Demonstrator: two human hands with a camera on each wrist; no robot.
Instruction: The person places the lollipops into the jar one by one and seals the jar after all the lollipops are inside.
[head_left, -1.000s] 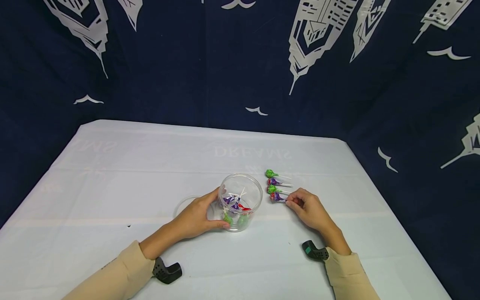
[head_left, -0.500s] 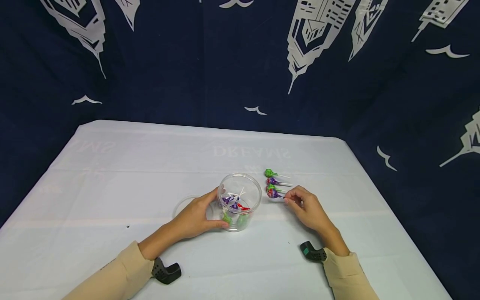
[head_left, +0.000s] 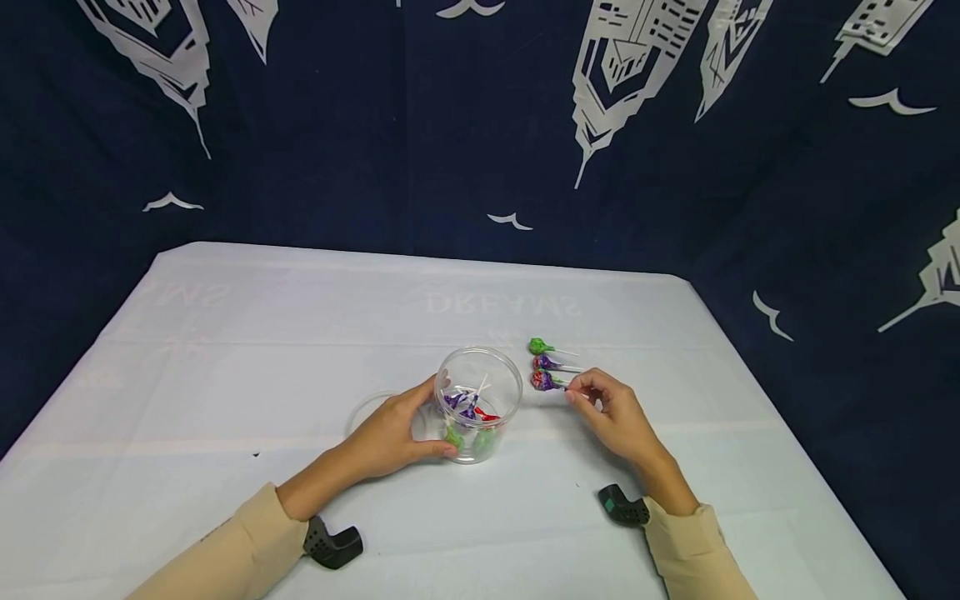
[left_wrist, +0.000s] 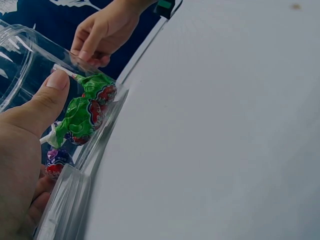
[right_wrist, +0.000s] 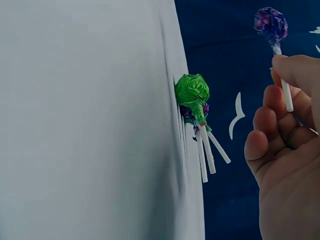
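Note:
My left hand holds a clear plastic jar from its left side, thumb in front. Several wrapped lollipops, green, purple and red, lie inside it. Between thumb and forefinger, my right hand pinches the white stick of a purple lollipop. The right wrist view shows this lollipop raised off the table. Under it in the head view, a green lollipop is mostly hidden. Behind lie a purple-and-red lollipop and another green lollipop, sticks pointing right.
A clear round lid lies on the white-covered table, partly behind my left hand. A dark blue cloth with white printed buildings hangs behind the table. A small dark speck is on the left.
My right hand has lifted the nearest purple lollipop from the row and moved it slightly up and away, over the green one. My left hand and the jar stay put.

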